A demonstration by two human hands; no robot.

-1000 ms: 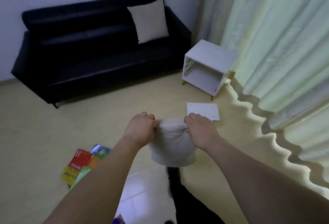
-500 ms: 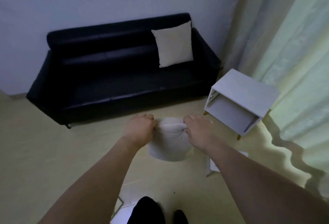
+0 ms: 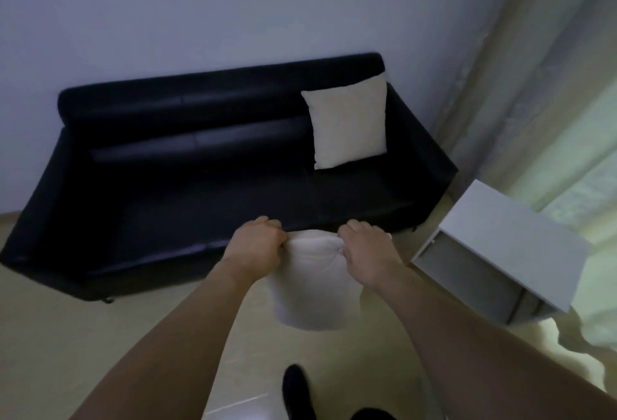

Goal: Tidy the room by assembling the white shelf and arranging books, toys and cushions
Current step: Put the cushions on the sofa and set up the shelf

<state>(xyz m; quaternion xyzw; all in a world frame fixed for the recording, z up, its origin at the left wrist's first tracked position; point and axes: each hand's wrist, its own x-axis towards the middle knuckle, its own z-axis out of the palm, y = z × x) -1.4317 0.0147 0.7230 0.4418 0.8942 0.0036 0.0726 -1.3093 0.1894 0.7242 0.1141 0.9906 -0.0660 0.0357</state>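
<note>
I hold a cream cushion (image 3: 314, 289) in the air in front of me, hanging down from its top edge. My left hand (image 3: 255, 246) grips its upper left corner and my right hand (image 3: 367, 252) grips its upper right corner. The cushion hangs just in front of the black sofa (image 3: 187, 192), near the seat's front edge. A second cream cushion (image 3: 347, 125) leans upright against the sofa's backrest at the right end. The white shelf box (image 3: 510, 246) stands on the floor to the right of the sofa, its open side facing me.
A pale curtain (image 3: 551, 85) hangs along the right side, its hem pooling on the floor beside the shelf box. A white wall rises behind the sofa. My dark shoe (image 3: 295, 386) shows on the light floor below the cushion.
I have walked toward the sofa with the cushion held in both hands. The books and the loose white panel on the floor have dropped out of view. The sofa and shelf box look closer.
</note>
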